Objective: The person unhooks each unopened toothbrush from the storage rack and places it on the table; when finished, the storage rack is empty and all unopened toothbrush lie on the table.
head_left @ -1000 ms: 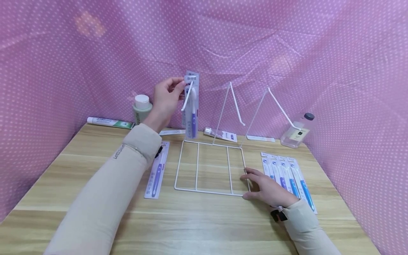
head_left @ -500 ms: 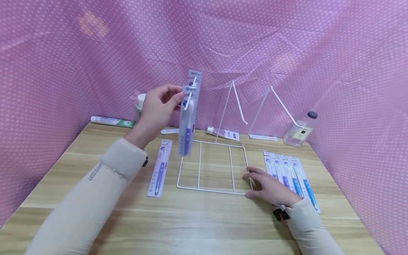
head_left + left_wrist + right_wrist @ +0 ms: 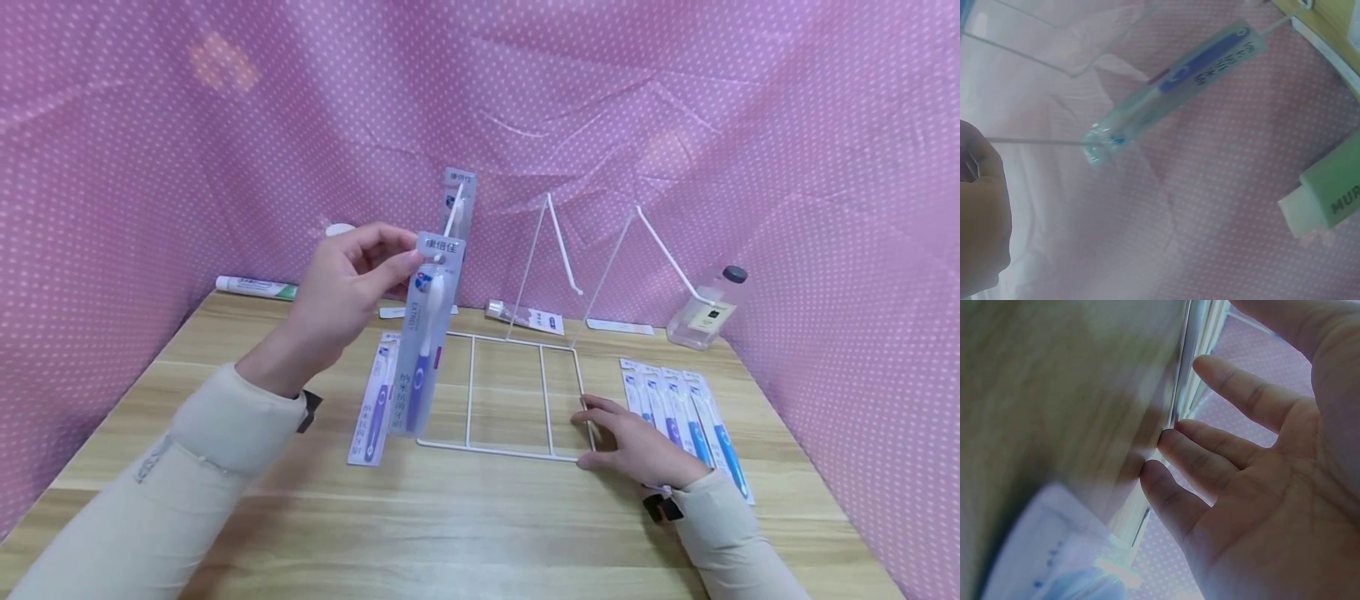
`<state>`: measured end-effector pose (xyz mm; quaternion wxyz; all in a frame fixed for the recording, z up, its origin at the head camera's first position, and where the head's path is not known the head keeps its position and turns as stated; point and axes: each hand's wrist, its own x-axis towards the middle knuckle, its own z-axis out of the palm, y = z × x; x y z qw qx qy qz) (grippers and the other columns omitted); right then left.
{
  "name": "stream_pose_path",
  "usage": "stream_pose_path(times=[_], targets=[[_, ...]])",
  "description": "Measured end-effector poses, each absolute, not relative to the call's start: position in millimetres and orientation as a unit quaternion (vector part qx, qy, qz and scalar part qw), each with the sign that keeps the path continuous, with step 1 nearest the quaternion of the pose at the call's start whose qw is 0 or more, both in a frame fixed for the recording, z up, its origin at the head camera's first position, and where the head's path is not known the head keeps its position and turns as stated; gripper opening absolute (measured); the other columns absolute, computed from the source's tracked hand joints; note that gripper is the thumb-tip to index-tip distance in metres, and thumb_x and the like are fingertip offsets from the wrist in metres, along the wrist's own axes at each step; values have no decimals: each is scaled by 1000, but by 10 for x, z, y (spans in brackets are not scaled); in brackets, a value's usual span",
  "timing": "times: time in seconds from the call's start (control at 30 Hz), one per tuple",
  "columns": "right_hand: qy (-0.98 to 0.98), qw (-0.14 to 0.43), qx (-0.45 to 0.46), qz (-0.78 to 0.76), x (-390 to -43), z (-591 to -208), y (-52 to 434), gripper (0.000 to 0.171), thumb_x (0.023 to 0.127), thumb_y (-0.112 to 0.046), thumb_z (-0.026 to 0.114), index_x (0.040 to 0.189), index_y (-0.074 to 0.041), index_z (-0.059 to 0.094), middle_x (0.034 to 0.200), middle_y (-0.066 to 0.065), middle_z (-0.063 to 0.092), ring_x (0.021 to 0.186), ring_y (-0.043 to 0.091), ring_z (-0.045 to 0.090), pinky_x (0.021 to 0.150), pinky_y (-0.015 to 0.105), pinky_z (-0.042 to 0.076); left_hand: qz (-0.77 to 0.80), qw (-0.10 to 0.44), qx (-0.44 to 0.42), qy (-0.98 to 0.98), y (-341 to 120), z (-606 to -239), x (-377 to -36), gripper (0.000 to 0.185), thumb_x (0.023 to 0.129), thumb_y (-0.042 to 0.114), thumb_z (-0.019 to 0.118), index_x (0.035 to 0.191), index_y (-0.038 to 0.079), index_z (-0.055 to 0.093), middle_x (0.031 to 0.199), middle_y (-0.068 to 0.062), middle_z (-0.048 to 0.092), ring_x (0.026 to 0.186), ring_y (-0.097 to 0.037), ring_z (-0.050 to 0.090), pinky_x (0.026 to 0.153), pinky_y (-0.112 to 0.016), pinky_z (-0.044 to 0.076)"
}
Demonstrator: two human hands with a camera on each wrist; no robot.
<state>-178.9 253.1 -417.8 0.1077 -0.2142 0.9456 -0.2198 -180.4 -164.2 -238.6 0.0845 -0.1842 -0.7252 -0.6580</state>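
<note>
My left hand pinches the top edge of a packaged toothbrush with a purple handle, held in front of the white wire rack. The tip of the rack's left prong shows at the pack's hanging hole. Farther back on that prong hangs another packaged toothbrush, which the left wrist view shows at full length. My right hand rests at the right side of the rack's base, fingers spread and gently bent; its fingertips touch down there in the right wrist view.
A packaged toothbrush lies left of the rack, with several more at right. Along the back are a toothpaste tube, a smaller tube, a green bottle and a clear bottle. Two further prongs rise from the rack.
My left hand has come toward me and down along the left prong with the pinched toothbrush pack, away from the hanging one behind. My right hand has stayed at the base.
</note>
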Motion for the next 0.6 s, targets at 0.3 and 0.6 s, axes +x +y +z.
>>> stream_pose_path(times=[0.3, 0.6], targets=[[943, 106, -224, -221, -1794, -4190, 2495, 57, 91, -40, 83, 140, -15, 65, 168, 22, 37, 151, 49, 40, 121, 66, 35, -741, 90, -184, -639, -1925, -2227, -1706, 8, 100, 3, 70, 106, 6, 73, 97, -5, 74, 82, -13, 66, 74, -23, 61], [944, 111, -218, -221, -1795, -4169, 2511, 59, 91, -41, 82, 141, -14, 65, 168, 23, 36, 152, 49, 39, 121, 66, 36, -642, 84, 7, -762, -2539, -2650, -2275, 27, 107, 23, 63, 130, 7, 64, 96, 14, 70, 88, -5, 65, 76, -19, 59]])
